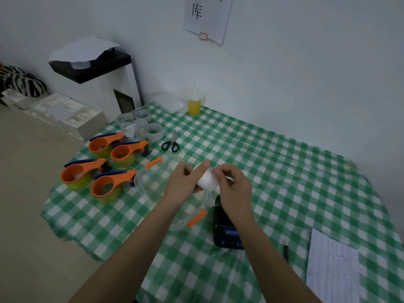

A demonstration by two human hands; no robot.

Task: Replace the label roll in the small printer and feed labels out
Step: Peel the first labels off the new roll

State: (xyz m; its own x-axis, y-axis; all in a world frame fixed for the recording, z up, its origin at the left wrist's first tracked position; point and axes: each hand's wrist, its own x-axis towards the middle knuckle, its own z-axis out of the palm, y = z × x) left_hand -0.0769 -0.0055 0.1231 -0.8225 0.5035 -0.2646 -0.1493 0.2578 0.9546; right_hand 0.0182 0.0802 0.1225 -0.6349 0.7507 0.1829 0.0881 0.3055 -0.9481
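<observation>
A white label roll (207, 179) is held above the table between both hands. My left hand (183, 182) grips it from the left, thumb stretched along its top. My right hand (235, 189) pinches at the roll's right end with its fingertips. Below my right wrist lies the small black printer (226, 229), its blue-lit panel facing up; my forearm hides part of it. A clear plastic box (153, 182) with orange clips sits under my hands.
Several orange tape dispensers (105, 186) stand at the left on the green checked tablecloth (284, 171). Black scissors (171, 143), tape rolls (154, 131) and a yellow drink cup (194, 104) lie farther back. A printed sheet (332, 267) and a pen (286, 250) lie at the right.
</observation>
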